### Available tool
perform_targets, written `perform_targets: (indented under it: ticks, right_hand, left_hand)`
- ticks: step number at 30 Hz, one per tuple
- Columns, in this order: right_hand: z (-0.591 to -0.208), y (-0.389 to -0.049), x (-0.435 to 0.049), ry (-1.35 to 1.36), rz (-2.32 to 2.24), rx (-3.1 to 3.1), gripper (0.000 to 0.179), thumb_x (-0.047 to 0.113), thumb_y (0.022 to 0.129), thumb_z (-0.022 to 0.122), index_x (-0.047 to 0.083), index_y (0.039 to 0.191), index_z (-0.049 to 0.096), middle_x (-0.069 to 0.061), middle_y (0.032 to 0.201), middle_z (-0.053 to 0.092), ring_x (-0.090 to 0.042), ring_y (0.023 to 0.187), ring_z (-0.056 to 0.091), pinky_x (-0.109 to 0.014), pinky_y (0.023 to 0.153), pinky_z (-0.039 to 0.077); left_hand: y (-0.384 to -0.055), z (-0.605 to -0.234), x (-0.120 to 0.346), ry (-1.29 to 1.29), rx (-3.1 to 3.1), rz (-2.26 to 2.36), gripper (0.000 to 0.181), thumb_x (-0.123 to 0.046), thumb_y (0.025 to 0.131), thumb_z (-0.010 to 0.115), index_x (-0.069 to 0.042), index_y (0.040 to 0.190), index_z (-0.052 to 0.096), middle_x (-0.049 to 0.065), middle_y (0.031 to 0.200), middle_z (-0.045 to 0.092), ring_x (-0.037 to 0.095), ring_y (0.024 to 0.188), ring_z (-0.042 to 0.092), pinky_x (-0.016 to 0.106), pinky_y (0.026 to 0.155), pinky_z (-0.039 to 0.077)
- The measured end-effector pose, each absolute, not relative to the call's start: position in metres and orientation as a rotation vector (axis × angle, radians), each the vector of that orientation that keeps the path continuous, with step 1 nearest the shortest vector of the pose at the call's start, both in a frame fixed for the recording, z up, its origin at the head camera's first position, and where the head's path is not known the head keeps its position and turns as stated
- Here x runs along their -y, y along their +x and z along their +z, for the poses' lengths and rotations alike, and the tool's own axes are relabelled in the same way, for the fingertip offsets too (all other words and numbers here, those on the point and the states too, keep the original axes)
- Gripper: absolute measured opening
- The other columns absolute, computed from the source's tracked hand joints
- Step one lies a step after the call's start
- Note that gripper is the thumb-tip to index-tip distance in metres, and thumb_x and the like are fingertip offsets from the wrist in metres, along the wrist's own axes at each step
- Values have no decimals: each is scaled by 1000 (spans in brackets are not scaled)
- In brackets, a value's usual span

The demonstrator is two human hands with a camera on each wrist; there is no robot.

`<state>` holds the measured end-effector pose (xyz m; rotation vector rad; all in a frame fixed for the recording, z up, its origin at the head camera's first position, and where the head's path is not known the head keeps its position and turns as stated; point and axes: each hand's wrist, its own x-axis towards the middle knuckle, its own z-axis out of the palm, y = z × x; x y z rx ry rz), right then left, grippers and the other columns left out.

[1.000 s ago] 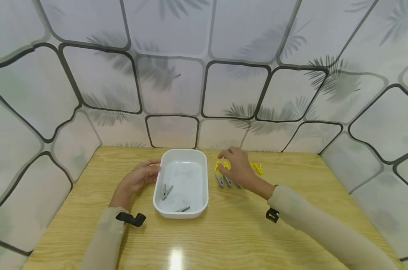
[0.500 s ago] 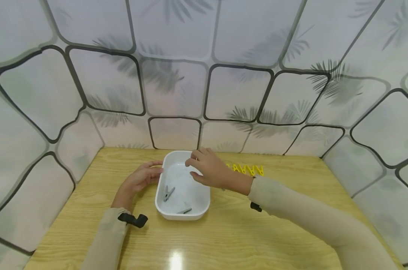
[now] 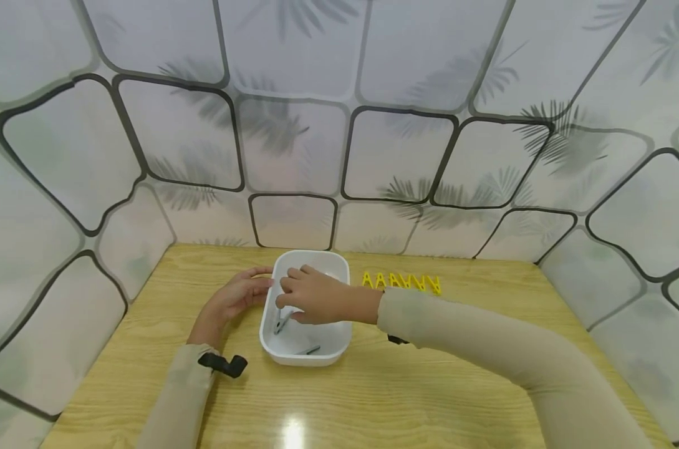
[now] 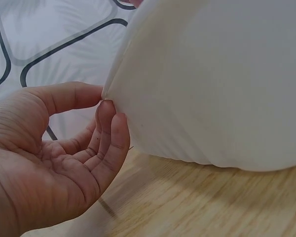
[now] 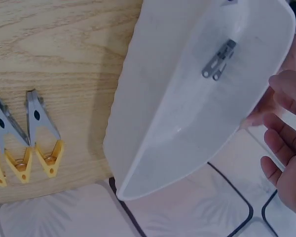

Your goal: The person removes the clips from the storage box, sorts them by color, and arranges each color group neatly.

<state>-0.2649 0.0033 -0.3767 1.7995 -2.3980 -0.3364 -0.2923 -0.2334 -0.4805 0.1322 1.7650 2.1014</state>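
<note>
A white plastic basin [image 3: 305, 360] sits on the wooden table. My left hand [image 3: 235, 298] holds it at its left rim; in the left wrist view, thumb and bent fingertips meet at the basin's edge. Over the basin is my right hand [image 3: 311, 296], its fingers loosely bent with nothing between them. Just below its fingers, a grey clothespin [image 3: 282, 323] lies by the basin's left wall, and a second grey clothespin [image 3: 310, 350] lies near the front wall. In the right wrist view, the right hand [image 5: 288, 128] hangs beside the rim with fingers spread apart.
To the basin's right, several yellow clothespins [image 3: 401, 280] stand in a row near the back wall. Grey clothespins [image 5: 37, 113] lie in front of them, hidden by the right forearm in the head view. Patterned cloth walls [image 3: 395, 156] enclose the table.
My right hand has moved left from the rows of clothespins, across the basin's right rim, to the grey clothespin by the left wall. The left hand stays at the rim.
</note>
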Motion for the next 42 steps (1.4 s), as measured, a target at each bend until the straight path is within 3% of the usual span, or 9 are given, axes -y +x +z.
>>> perform_targets:
  ticks: [8,25,42]
  right_hand:
    - [-392,-257,13,1860,-557,2388,32,36,97,69,28,128,68,3,119,64,-14,110,54,-30,91,46]
    - [-418,-265,26,1815,-679,2462,38,37,98,68,33,135,64,5,123,65,-13,113,53,-29,92,45]
    - [-432,-268,29,1813,-720,2378,29,30,100,63,32,127,69,6,119,65,-12,110,53,-29,90,44]
  left_hand:
    - [-292,-479,234,120,-1762,2109,50,-6,106,50,7,151,32,-9,102,72,5,91,71,23,81,59]
    - [-293,-480,233,160,-1757,2128,46,-4,105,50,6,148,36,-9,104,71,5,92,71,23,82,59]
    - [-293,-481,233,148,-1775,2116,49,-5,105,51,7,150,35,-9,104,71,6,91,71,23,81,59]
